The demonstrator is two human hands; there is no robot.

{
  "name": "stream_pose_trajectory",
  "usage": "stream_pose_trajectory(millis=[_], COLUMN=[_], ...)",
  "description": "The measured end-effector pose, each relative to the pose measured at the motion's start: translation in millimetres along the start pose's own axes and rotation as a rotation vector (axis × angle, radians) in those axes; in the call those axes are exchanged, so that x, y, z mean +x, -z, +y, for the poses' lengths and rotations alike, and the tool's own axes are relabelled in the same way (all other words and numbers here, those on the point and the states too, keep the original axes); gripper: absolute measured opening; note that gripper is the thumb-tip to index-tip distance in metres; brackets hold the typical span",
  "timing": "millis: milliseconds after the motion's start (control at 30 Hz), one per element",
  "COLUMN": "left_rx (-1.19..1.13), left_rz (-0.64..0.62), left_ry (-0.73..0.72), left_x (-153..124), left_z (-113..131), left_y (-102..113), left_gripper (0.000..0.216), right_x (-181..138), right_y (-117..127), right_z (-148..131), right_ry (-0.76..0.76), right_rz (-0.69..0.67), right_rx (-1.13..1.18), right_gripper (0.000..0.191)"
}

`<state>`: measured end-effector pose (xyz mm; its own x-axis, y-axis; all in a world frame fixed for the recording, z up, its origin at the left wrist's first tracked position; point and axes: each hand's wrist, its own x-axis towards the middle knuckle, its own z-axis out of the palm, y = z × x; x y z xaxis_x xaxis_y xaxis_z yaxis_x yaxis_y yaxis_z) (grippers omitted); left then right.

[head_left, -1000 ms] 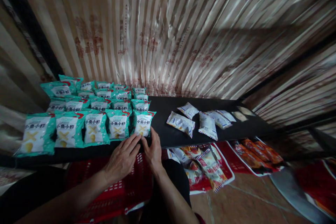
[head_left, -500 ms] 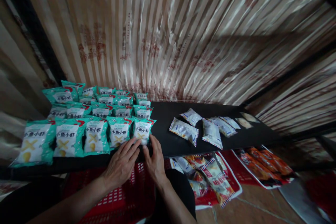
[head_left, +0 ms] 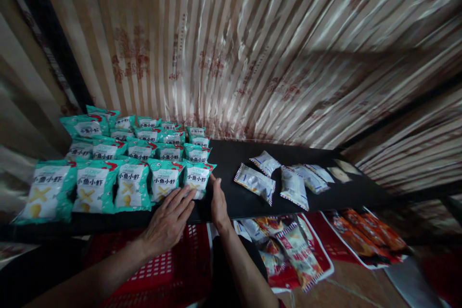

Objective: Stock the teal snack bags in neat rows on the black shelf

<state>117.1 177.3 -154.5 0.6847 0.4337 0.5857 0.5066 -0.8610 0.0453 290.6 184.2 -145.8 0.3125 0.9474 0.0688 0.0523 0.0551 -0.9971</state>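
Several teal and white snack bags stand in rows on the left half of a black shelf (head_left: 231, 154). At the right end of the front row is one such snack bag (head_left: 198, 178). My left hand (head_left: 171, 219) lies with outstretched fingers against the lower front of that bag. To its right, my right hand (head_left: 218, 202) is held edge-on with fingers extended, beside the bag's right side; whether it touches the bag I cannot tell. Neither hand is wrapped round anything.
White packets (head_left: 254, 180) lie scattered on the shelf to the right. Below the shelf edge are a red basket (head_left: 162, 269), a red and white basket of snack bags (head_left: 299, 255) and a container with orange packets (head_left: 366, 233). Striped sheeting (head_left: 216, 48) hangs behind.
My right hand has shifted slightly right and up along the bag's side, its fingers now straighter. My left hand stays at the bag's front. The view has tilted a little.
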Motion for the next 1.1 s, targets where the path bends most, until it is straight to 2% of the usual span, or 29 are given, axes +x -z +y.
stream_pose_trajectory(millis=[267,400,567,700,800,1000,1100], left_rx=[-0.014,-0.014,-0.016,-0.023,-0.032,-0.035,-0.034], left_rz=[0.022,0.026,0.031,0.03,0.024,0.045,0.04], left_ry=[0.011,0.008,0.012,0.008,0.004,0.01,0.009], left_x=[1,1,1,1,1,-2,-3], left_z=[-2,-2,-2,-2,-1,-2,-2], left_y=[-1,-1,-2,-2,-2,-6,-8], left_gripper=[0.031,0.029,0.029,0.03,0.031,0.029,0.029], right_x=[1,1,2,18,38,64,66], right_y=[-4,-4,-4,2,8,7,2], right_z=[-8,-8,-12,-8,-2,-2,-3], right_ry=[0.019,0.022,0.015,0.069,0.045,-0.045,-0.038], right_rz=[-0.039,0.0,-0.061,0.035,0.092,0.102,0.047], right_rx=[-0.109,-0.089,-0.063,-0.083,-0.087,-0.114,-0.075], right_gripper=[0.064,0.063,0.062,0.066,0.068,0.07,0.069])
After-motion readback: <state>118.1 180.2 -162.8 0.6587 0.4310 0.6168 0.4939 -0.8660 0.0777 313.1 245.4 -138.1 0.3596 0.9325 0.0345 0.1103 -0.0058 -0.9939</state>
